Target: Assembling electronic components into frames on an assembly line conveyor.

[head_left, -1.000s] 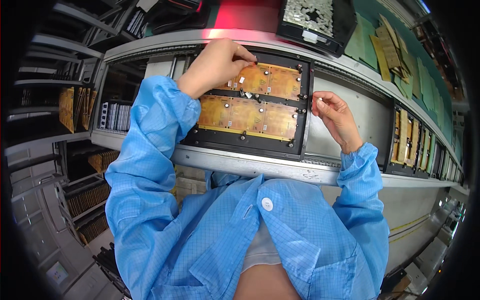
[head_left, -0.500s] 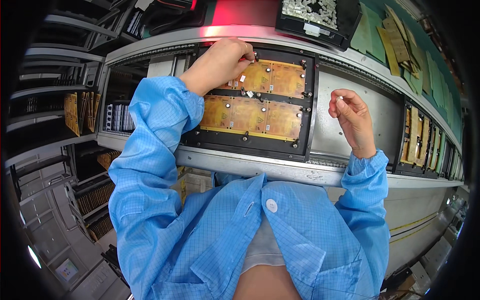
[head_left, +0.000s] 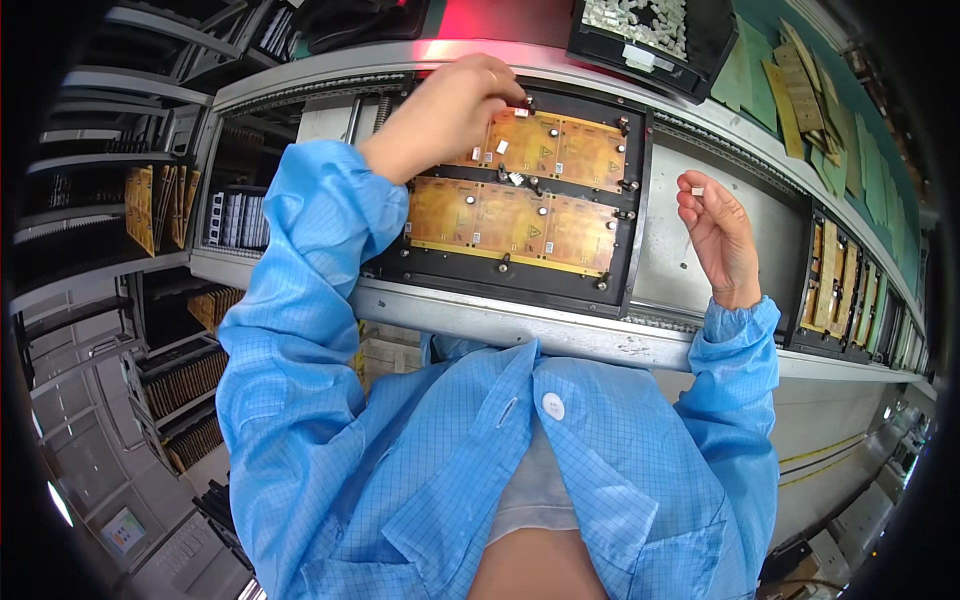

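Note:
My left hand (head_left: 450, 115) reaches over the far edge of the upper amber circuit panel (head_left: 585, 150). Its fingers are bent and closed beside a dark clamp pin (head_left: 527, 103); what they grip, if anything, is hidden. Just under these fingertips a small white connector (head_left: 521, 113) shows on the panel. Off to the right, my right hand (head_left: 722, 235) is raised and pinches another small white connector (head_left: 698, 191) between thumb and fingers. A lower amber panel (head_left: 510, 225) lies nearer me, in the same black frame (head_left: 450, 268). More loose white pieces (head_left: 502, 147) rest on the upper panel.
The black frame sits on a metal conveyor rail (head_left: 520, 318). Beyond the rail stands a black bin (head_left: 640, 55) of white connectors. Green and tan boards (head_left: 795, 90) lie at far right. More framed panels (head_left: 830, 275) sit along the conveyor; racks (head_left: 150, 215) hold boards at left.
The view has shifted slightly, with the panels appearing further right. My right hand has turned a little, so its connector shows more plainly. My left hand stays at the upper panel's far edge.

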`<state>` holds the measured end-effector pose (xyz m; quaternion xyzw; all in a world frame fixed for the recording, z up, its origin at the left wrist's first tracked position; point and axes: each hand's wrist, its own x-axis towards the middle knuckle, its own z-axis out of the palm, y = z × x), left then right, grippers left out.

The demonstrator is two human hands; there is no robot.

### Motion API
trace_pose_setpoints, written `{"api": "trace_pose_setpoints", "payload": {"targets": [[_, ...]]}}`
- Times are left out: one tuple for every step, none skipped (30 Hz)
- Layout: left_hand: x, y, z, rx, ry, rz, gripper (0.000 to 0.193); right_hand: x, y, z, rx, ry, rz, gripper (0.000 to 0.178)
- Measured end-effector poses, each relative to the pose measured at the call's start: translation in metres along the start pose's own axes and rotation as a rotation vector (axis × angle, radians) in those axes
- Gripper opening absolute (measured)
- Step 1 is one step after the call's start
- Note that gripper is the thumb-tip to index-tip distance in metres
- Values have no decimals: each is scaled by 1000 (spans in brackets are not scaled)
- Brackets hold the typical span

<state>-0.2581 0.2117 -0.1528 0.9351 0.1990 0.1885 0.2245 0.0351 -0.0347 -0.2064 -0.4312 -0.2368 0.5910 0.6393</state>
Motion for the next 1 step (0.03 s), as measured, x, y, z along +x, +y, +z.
{"api": "trace_pose_setpoints", "payload": {"targets": [[-1,-2,0,-3,4,1,20,2,3,-5,24,-9,-6,35]]}}
